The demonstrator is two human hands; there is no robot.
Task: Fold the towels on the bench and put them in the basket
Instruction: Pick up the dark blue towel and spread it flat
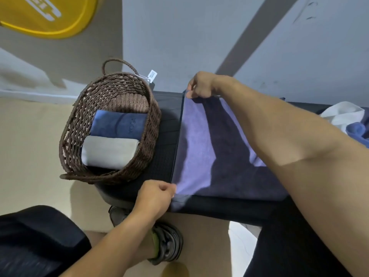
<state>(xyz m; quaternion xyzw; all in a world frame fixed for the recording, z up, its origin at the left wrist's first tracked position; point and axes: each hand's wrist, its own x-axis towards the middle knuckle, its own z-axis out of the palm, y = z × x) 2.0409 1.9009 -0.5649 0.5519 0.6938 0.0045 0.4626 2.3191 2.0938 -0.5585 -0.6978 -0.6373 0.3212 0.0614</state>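
Purple cloth, a towel (201, 148), spread flat over the black bench (165, 156), its left edge running straight from near side to far side. At the near-left corner, the left hand (154, 196), fingers curled in and pinching that corner at the front edge of the bench. Below it, a dark shoe (167, 242) on the pale floor, and a black-clad knee at the lower left. Across the middle of the towel, the long shadow of the right forearm. To the left of the towel, standing on the end of the bench and just beside the towel's edge, a brown woven basket (75, 134) with two folded towels lying inside: a grey folded towel (109, 152) nearer, a blue folded towel (119, 124) behind it and touching it. At the far-left corner of the purple towel, the right hand (201, 84), closed on the corner with fingers and thumb gripping the cloth at the back edge of the bench. Farther right on the bench, a loose heap of white and blue cloth (347, 120), partly cut off by the frame. On the basket's far handle, a small white tag (152, 74). Beyond, a grey wall and a yellow shape (46, 17) at the upper left.
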